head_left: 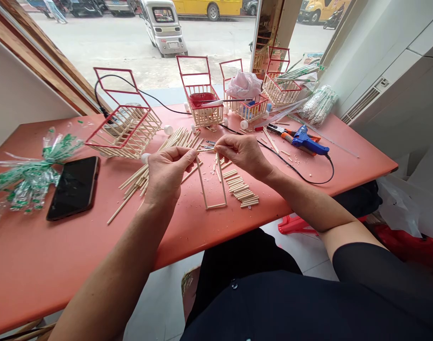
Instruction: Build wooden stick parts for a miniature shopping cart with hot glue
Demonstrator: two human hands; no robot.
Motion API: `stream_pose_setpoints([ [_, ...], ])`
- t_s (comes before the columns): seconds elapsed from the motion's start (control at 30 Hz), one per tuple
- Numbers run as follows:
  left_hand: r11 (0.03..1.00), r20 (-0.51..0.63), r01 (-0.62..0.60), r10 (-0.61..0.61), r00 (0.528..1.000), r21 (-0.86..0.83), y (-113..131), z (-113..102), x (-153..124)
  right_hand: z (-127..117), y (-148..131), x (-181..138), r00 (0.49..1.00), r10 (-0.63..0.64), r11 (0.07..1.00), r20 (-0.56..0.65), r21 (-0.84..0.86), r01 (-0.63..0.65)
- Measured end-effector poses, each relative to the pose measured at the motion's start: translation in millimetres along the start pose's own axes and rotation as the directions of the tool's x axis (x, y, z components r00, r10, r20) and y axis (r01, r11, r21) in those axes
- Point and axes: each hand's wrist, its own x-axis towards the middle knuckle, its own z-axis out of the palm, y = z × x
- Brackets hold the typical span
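Note:
Between my hands a narrow rectangular frame of thin wooden sticks is held up, its short bar toward me. My left hand pinches its far left corner between thumb and fingers. At the far right corner, my right hand is closed in a pinch on the same frame. Fingers partly hide the far end. Just right of the frame lies a row of short cut sticks. Longer wooden sticks lie in a loose pile under and beside my left hand.
Stick-built carts with red handles stand along the window side. A blue glue gun with a black cord lies at right, beside orange-handled pliers. At left are a phone and green-printed plastic wrappers. The red table ends near my lap.

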Motion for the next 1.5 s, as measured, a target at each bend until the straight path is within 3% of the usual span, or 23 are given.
stream_pose_setpoints([
  [1.5, 1.000, 0.016, -0.002, 0.002, 1.000, 0.018, -0.1, -0.4, 0.6, -1.1, -1.4, -0.5, 1.000, 0.022, 0.999, 0.013, -0.025, -0.021],
])
